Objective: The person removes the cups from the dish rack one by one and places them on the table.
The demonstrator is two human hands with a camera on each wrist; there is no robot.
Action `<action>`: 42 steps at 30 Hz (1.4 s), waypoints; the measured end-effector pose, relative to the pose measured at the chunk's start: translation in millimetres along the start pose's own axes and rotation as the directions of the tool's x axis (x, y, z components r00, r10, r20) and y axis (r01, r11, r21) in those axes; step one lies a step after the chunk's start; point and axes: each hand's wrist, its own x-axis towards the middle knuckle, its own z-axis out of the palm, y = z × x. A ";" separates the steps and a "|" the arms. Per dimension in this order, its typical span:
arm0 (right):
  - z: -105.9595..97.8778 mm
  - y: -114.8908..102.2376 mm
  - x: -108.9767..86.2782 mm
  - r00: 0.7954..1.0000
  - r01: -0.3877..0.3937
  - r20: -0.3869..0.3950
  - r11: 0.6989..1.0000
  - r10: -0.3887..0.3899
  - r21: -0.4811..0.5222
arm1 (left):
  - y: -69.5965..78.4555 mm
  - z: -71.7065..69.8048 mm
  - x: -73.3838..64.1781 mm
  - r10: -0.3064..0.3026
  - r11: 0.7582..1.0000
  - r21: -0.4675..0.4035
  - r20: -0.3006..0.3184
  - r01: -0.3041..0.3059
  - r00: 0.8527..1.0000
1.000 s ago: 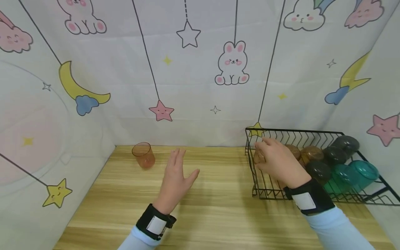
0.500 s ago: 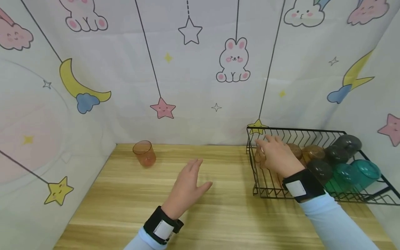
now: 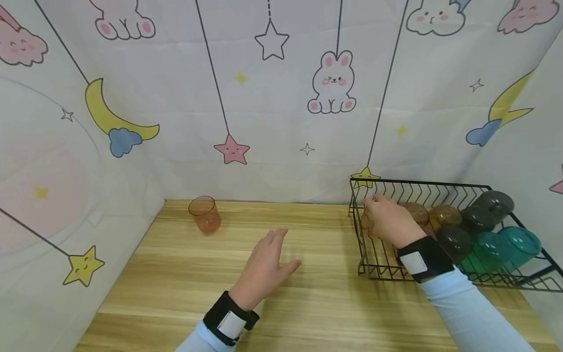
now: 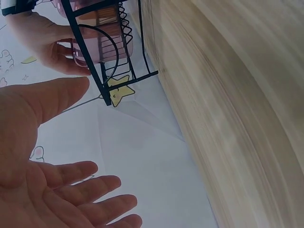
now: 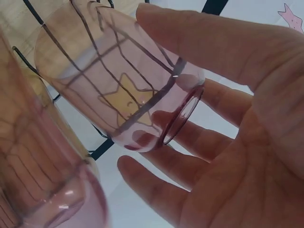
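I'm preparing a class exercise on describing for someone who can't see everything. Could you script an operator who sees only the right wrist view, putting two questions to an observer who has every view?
Operator: I see the right hand gripping a clear pinkish cup. Where is the left hand?
Observer: In the head view, it is to the left of the black wire rack, holding nothing.
Operator: Does any cup stand outside the rack?
Observer: Yes. An orange-pink cup stands on the wooden tabletop, further back and further left than the left hand.
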 end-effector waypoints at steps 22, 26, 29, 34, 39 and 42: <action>-17.3 5.8 -11.7 0.999 -0.001 -0.046 0.997 0.005 0.073 | -0.2 3.6 -2.7 -0.031 0.999 -0.012 -0.001 0.031 1.000; -31.2 6.3 -18.8 0.997 -0.019 -0.071 0.995 0.026 0.096 | -0.2 3.1 -2.3 -0.020 1.000 -0.018 -0.013 0.019 1.000; -40.3 3.9 -25.2 0.993 -0.027 -0.109 0.994 0.038 0.102 | -0.3 3.3 -2.9 -0.014 1.000 -0.019 -0.018 0.013 1.000; -50.8 -4.9 -34.2 0.981 -0.021 -0.189 0.995 0.041 0.102 | -0.6 3.4 -3.2 -0.008 1.000 -0.025 -0.027 0.008 1.000; -53.5 -15.1 -40.6 0.958 0.032 -0.285 0.995 -0.004 0.092 | -0.6 3.7 -3.9 -0.004 1.000 -0.027 -0.027 0.004 1.000; -50.3 -22.4 -43.7 0.939 0.078 -0.342 0.994 -0.047 0.079 | -0.7 4.7 -4.7 -0.003 0.999 -0.039 -0.031 0.002 1.000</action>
